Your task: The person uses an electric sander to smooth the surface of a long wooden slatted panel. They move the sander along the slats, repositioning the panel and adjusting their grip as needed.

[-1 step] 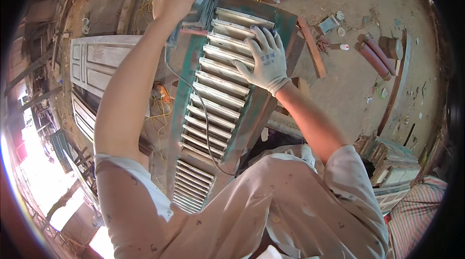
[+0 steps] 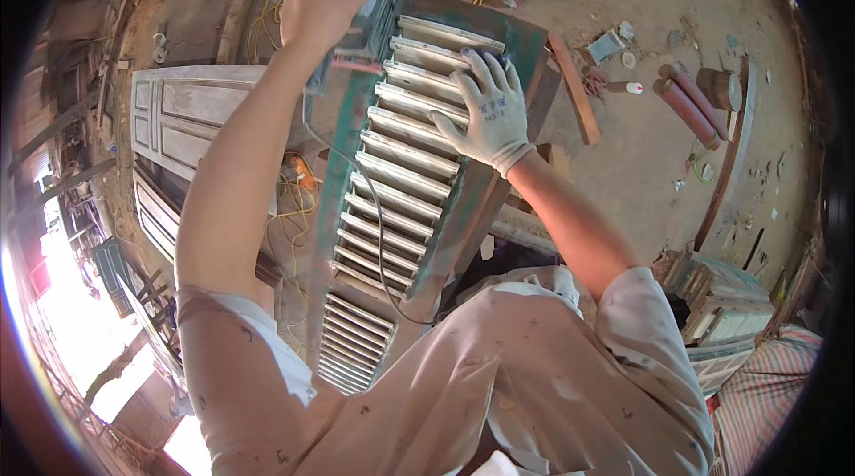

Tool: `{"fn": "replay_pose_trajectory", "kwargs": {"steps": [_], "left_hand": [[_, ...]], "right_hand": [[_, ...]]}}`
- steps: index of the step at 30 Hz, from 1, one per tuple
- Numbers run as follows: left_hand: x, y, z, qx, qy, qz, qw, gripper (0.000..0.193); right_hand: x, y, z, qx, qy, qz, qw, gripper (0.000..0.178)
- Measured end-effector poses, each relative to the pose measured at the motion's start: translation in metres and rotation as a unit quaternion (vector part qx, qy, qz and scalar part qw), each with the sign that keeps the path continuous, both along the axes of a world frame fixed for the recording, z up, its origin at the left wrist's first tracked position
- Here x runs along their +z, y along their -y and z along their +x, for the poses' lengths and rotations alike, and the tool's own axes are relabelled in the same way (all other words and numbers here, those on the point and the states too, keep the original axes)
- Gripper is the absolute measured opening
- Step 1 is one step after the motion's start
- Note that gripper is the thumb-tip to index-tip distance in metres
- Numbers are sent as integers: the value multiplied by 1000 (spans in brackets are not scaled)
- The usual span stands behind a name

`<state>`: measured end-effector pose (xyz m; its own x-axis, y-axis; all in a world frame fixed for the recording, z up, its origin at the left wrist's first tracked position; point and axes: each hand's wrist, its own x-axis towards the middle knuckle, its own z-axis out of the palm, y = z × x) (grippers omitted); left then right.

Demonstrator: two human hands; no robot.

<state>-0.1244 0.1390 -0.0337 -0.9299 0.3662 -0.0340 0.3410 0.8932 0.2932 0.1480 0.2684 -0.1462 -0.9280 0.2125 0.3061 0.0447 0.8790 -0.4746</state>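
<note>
A louvered wooden shutter (image 2: 343, 187) with worn green paint on its frame stretches away from me, its slats bare and pale. My left hand (image 2: 319, 15), ungloved, is wrapped round the grip of a dark electric sander (image 2: 378, 17). The sander sits over the shutter's far left frame edge; whether its pad touches the wood is hidden. A dark cord (image 2: 378, 218) trails from it across the slats toward my lap. My right hand (image 2: 492, 111), in a whitish work glove, lies on the upper slats and right frame with fingers stretched and thumb apart.
Pale panelled doors (image 2: 191, 111) lie at the left, beside an orange tool (image 2: 301, 171) and tangled yellow cord. Right of the shutter are a wood strip (image 2: 574, 89), red-brown rolls (image 2: 693, 106) and a white-capped bottle (image 2: 633, 88). Stacked shutters (image 2: 726, 298) stand at lower right.
My left hand and the sander have shifted slightly toward me along the left frame edge. My right hand stays in place on the slats.
</note>
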Motion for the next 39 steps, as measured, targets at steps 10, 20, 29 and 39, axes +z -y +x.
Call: {"fn": "replay_pose_trajectory", "kwargs": {"steps": [10, 20, 29, 39], "left_hand": [[22, 93, 78, 2, 77, 14, 997, 74], [14, 57, 19, -41, 48, -26, 998, 99], [23, 71, 32, -59, 60, -47, 995, 107], [14, 35, -19, -156, 25, -38, 987, 101]], "right_hand": [[6, -4, -1, 3, -2, 0, 1000, 65], [4, -2, -1, 12, 4, -2, 1000, 68], [2, -2, -3, 14, 0, -15, 1000, 66], [1, 0, -3, 17, 2, -10, 1000, 66]]}}
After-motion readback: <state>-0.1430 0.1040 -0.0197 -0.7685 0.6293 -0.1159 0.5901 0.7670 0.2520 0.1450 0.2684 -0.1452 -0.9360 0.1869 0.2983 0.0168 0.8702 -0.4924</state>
